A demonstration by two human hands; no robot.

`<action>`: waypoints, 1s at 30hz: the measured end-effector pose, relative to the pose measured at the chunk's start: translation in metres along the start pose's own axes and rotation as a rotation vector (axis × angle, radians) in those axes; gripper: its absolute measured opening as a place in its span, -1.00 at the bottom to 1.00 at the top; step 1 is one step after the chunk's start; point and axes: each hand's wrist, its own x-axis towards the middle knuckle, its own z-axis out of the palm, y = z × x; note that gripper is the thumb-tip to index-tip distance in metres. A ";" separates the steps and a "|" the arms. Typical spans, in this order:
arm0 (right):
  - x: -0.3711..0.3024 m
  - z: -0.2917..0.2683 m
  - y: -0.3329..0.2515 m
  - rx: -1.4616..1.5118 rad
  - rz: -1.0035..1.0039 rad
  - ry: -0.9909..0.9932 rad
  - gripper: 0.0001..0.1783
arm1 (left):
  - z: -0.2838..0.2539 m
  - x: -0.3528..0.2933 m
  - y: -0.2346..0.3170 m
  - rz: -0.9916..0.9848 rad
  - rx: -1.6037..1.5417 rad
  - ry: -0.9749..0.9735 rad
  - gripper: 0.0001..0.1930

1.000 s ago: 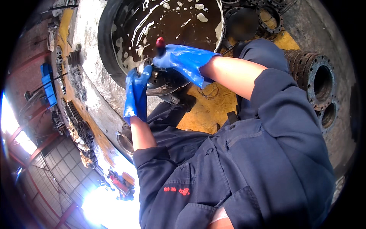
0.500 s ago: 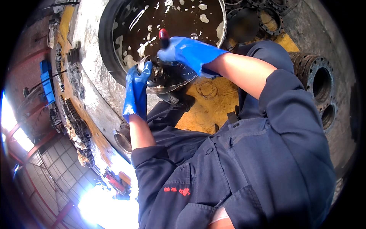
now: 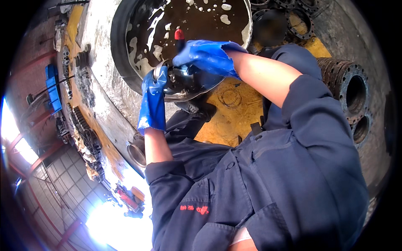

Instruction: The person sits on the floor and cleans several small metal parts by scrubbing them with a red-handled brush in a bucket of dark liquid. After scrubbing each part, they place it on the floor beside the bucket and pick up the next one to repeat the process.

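My left hand, in a blue rubber glove, is closed on the edge of a dark, wet, round metal part with holes in it. The part is held tilted over the near edge of a round tub of brown, foamy liquid. My right hand, gloved the same way, is wrapped round a tool with a red-and-black handle. The red end points up out of the fist. The tool's working end is hidden behind the glove and the part, so its kind does not show.
Ring-shaped flanges lie beyond the tub at the right. Nearer stands a stack of rusty flanged rings. A metal cylinder sits by my left forearm. A yellow board lies under me. Metal parts line the left, by a blue box.
The metal part has turned, so more of its broad dark face with holes shows. My right hand has shifted slightly over it, and the tool's handle stands more upright.
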 end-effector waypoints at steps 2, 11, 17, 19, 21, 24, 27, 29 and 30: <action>0.007 -0.003 0.004 -0.192 0.162 0.045 -0.78 | -0.003 0.000 0.000 -0.063 0.031 -0.029 -0.55; 0.055 -0.018 -0.006 0.192 0.577 0.093 -0.54 | 0.011 -0.012 -0.035 0.072 -0.290 0.011 -0.59; 0.032 -0.012 -0.036 0.228 0.232 -0.020 -0.54 | -0.015 -0.001 -0.035 0.226 0.079 -0.131 -0.63; 0.035 0.009 -0.046 0.262 0.299 -0.043 -0.54 | -0.015 0.015 -0.065 0.216 0.106 -0.180 -0.61; 0.049 0.024 -0.023 0.256 0.370 -0.010 -0.55 | -0.007 0.007 -0.027 0.210 -0.024 -0.186 -0.53; 0.069 0.012 -0.019 0.125 0.602 -0.071 -0.55 | -0.019 -0.005 -0.021 0.328 0.296 -0.092 -0.46; 0.060 -0.006 -0.015 0.040 0.647 0.051 -0.53 | -0.017 -0.001 -0.031 0.324 0.341 -0.052 -0.40; 0.054 -0.011 -0.001 0.078 0.629 0.070 -0.57 | -0.019 -0.001 -0.020 0.208 0.340 -0.105 -0.35; 0.048 -0.013 0.006 0.149 0.619 0.060 -0.58 | -0.019 -0.001 -0.010 0.202 0.442 -0.110 -0.35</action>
